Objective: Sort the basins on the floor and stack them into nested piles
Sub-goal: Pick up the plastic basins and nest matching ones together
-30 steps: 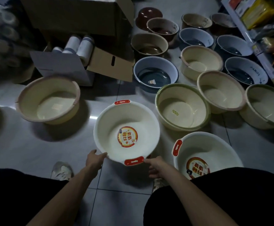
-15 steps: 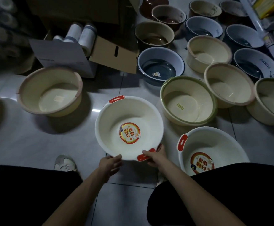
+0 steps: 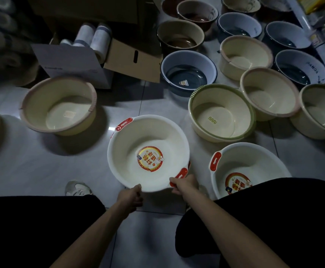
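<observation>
At the near rim, the left hand (image 3: 131,197) curls its fingers round the white basin (image 3: 148,140); the right hand (image 3: 185,185) grips its red handle (image 3: 180,175). Just right of them sits a twin basin (image 3: 254,163), a green-rimmed basin (image 3: 221,105) beyond.

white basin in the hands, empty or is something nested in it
Empty. The white basin shows its bare inner bottom with only a round red sticker; no other basin sits inside it.
</observation>
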